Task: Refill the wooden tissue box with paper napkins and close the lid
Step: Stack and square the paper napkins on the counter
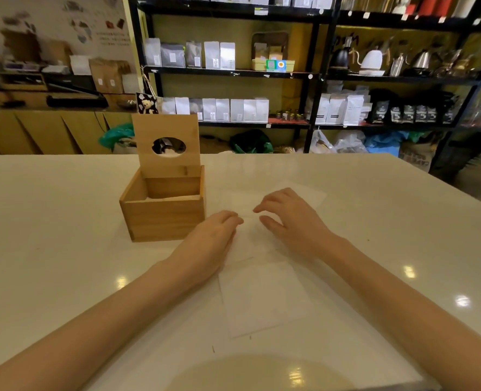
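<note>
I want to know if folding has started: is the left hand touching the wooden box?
Apart. The head view shows bare white table between the left hand and the wooden box; the fingers rest on the napkins instead.

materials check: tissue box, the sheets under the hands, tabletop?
Tissue box: light wood, possibly bamboo, matte; grain lines and corner joints show. Its upright lid looks the same, with an oval cutout.
Napkins: thin white paper, matte, barely contrasting with the table; the exact ply is unclear.
Tabletop: white, smooth and glossy, mirroring ceiling lights; it could be laminate or stone.
</note>
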